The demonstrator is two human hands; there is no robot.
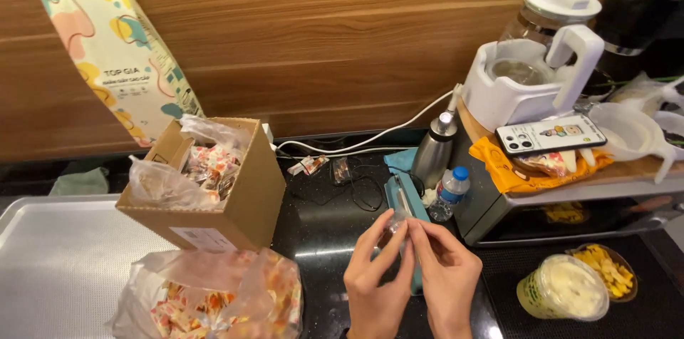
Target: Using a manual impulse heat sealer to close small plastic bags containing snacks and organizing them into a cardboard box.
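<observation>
My left hand point(374, 283) and my right hand point(443, 273) meet over the dark counter, and together their fingertips pinch a small clear plastic bag point(397, 222). Just behind the bag lies a teal heat sealer point(403, 196) with its bar pointing toward me. To the left stands an open cardboard box point(231, 200) holding wrapped candies in plastic. In front of the box sits a large clear bag of wrapped candies point(214, 300).
A steel flask point(434, 150) and a small water bottle point(450, 193) stand by the sealer. A phone point(550, 134) lies on an orange cloth atop a toaster oven point(570, 203). A lidded cup point(565, 288), white cables and a metal tray point(57, 260) are nearby.
</observation>
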